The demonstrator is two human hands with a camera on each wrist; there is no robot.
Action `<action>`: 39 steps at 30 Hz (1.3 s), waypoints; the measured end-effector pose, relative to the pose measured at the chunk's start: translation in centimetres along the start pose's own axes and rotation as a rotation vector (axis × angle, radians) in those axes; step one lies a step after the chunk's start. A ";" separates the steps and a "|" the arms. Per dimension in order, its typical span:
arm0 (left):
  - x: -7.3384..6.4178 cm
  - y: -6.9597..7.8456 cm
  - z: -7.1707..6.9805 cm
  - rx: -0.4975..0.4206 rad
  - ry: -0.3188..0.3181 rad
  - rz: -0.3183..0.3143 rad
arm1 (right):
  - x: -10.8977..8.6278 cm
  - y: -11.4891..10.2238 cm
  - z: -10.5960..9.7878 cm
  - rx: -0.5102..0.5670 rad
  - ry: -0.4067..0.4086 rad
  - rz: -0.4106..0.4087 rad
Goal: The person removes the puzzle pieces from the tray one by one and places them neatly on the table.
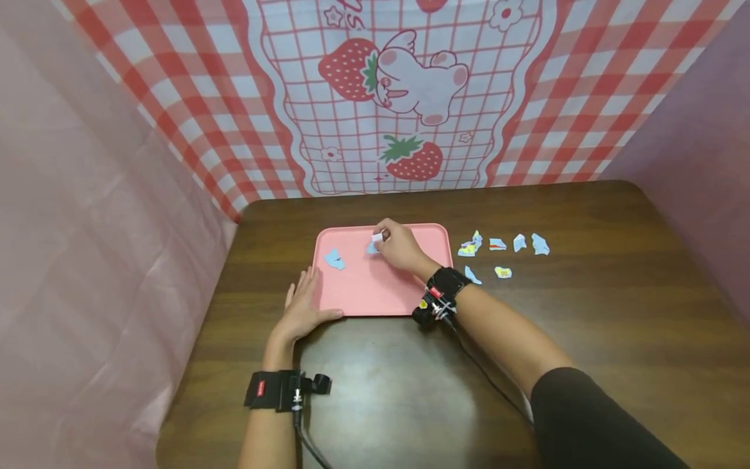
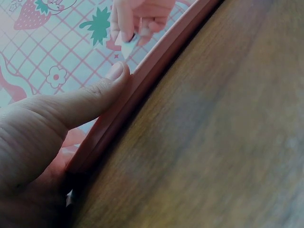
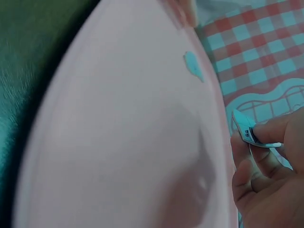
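Over the upper middle of the pink tray [image 1: 375,293], my right hand [image 1: 401,246] pinches a torn light-blue piece of paper [image 3: 243,124] between thumb and fingers. Small dark marks show on that piece in the right wrist view. Another torn blue piece [image 1: 334,260] lies on the tray's left part. My left hand [image 1: 301,314] rests at the tray's front left corner, fingers stretched along the left side. In the left wrist view its thumb [image 2: 102,95] lies on the tray's rim.
Several torn pieces lie on the wooden table [image 1: 609,326] right of the tray, among them a yellow-marked cluster [image 1: 470,247], a red-striped scrap [image 1: 497,245] and a yellow-centred scrap [image 1: 502,272]. A strawberry-patterned cloth [image 1: 404,111] hangs behind. Cables trail from both wrist cameras.
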State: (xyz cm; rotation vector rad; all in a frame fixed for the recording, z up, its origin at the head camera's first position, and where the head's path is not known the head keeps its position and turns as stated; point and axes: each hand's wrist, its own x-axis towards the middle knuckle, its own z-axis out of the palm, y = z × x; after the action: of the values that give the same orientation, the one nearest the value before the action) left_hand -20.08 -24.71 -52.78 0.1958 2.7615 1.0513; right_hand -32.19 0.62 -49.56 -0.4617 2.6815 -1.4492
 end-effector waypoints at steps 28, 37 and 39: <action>-0.3 0.2 0.0 0.010 0.000 0.021 | -5.5 1.0 -5.6 0.082 0.099 0.015; 0.0 0.2 0.1 0.017 -0.004 0.017 | -6.8 2.3 -6.9 0.112 0.148 0.008; 0.0 0.2 0.1 0.015 -0.006 0.015 | -7.2 2.6 -7.1 0.135 0.156 0.013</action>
State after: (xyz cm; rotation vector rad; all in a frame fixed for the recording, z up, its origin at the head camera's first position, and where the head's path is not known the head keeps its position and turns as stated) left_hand -20.09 -24.52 -52.72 0.2227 2.7674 1.0316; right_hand -27.32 9.74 -48.41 -0.3335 2.6714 -1.7158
